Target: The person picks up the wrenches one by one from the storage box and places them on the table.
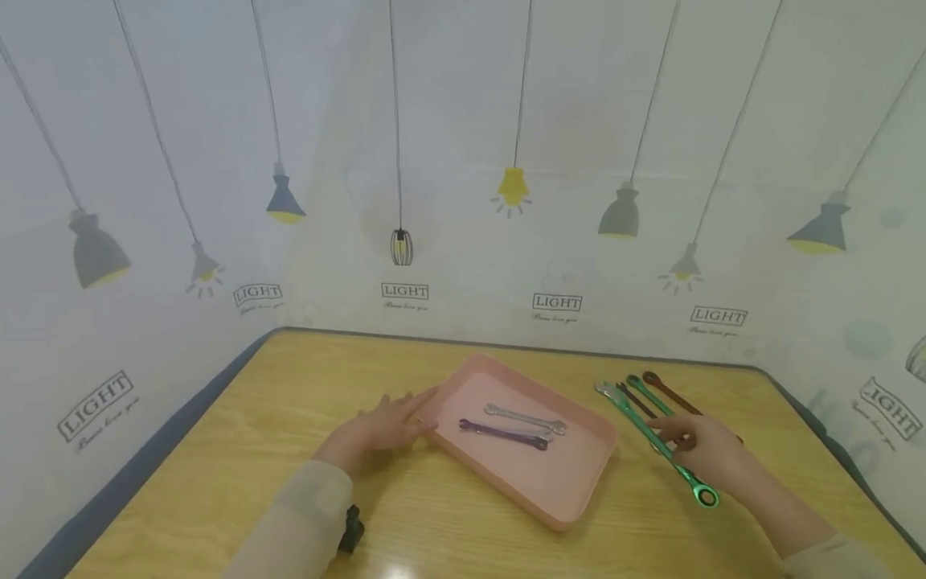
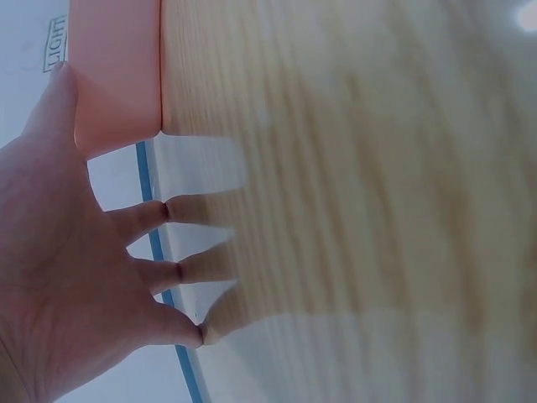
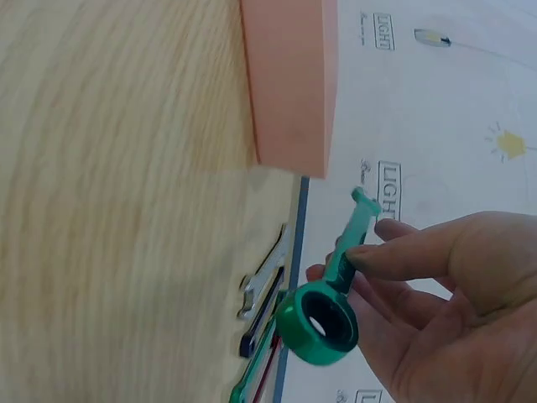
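A green ratchet wrench is pinched between the thumb and fingers of my right hand. Its ring end points toward me, and the wrench is raised off the table in the right wrist view. To the left of it lies a pink tray, set at an angle. Inside the tray are a silver wrench and a purple wrench, side by side. My left hand rests at the tray's left corner with fingers spread, the thumb against its wall in the left wrist view.
Beyond my right hand, several wrenches lie close together on the table, among them a second green wrench and a reddish-brown wrench. A pale wall covering printed with lamps surrounds the wooden table. A small black object shows beside my left sleeve.
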A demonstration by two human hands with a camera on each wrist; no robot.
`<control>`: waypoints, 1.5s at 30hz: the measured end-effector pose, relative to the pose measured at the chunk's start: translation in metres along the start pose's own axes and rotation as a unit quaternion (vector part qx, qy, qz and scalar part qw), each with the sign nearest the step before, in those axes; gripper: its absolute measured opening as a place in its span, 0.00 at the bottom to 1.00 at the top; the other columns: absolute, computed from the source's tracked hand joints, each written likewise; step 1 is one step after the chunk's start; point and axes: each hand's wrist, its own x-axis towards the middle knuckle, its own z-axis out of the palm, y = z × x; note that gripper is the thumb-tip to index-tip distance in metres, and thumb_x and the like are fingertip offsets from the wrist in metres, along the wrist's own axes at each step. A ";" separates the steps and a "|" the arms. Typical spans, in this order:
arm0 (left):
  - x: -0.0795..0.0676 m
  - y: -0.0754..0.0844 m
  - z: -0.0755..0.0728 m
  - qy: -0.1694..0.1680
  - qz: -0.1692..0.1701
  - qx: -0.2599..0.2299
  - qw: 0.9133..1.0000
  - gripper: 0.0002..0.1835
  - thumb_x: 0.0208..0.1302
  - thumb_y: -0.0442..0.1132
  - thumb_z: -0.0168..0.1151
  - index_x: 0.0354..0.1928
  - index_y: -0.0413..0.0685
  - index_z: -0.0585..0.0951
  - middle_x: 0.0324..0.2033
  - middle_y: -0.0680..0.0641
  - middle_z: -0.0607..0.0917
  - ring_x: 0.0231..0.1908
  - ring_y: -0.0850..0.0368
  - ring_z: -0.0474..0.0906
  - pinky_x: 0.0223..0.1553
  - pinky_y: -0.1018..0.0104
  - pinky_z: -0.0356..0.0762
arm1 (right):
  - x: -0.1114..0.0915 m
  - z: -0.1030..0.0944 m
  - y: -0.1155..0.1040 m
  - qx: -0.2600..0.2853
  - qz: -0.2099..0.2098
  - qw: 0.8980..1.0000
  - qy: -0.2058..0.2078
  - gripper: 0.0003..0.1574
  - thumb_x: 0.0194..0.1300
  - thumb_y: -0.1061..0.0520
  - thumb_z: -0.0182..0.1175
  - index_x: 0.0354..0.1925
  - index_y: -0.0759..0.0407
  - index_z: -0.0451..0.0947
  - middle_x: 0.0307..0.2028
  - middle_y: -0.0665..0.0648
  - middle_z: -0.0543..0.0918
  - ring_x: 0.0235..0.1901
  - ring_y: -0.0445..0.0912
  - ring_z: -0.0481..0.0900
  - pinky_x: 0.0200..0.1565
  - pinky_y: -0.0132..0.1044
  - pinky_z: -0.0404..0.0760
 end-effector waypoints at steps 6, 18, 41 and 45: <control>-0.003 0.003 -0.001 0.002 0.000 0.003 1.000 0.34 0.71 0.64 0.45 0.76 0.72 0.52 0.74 0.38 0.54 0.70 0.25 0.39 0.57 0.18 0.33 | -0.009 -0.004 0.018 -0.019 0.021 1.000 -0.011 0.34 0.51 0.77 0.58 0.59 0.71 0.74 0.41 0.62 0.83 0.34 0.52 0.77 0.22 0.34 0.72; -0.002 0.002 0.001 0.002 -0.005 0.011 1.000 0.35 0.71 0.66 0.44 0.76 0.74 0.51 0.74 0.39 0.53 0.71 0.27 0.38 0.58 0.20 0.34 | -0.023 -0.008 0.037 -0.035 0.058 0.997 -0.034 0.33 0.51 0.76 0.59 0.59 0.73 0.72 0.39 0.59 0.84 0.27 0.50 0.74 0.20 0.33 0.68; 0.000 0.000 0.002 0.005 -0.010 0.003 1.000 0.35 0.70 0.66 0.45 0.76 0.76 0.51 0.74 0.41 0.53 0.71 0.28 0.38 0.58 0.19 0.32 | -0.035 0.004 0.060 -0.043 0.153 0.986 -0.057 0.27 0.49 0.66 0.68 0.49 0.74 0.78 0.36 0.54 0.82 0.36 0.50 0.77 0.35 0.45 0.79; 0.001 0.000 0.003 0.005 -0.005 0.003 1.000 0.35 0.70 0.65 0.45 0.76 0.75 0.51 0.74 0.41 0.54 0.71 0.28 0.38 0.58 0.19 0.32 | -0.037 0.005 0.061 -0.052 0.145 0.987 -0.053 0.24 0.50 0.64 0.69 0.47 0.73 0.80 0.35 0.55 0.82 0.33 0.50 0.78 0.33 0.46 0.79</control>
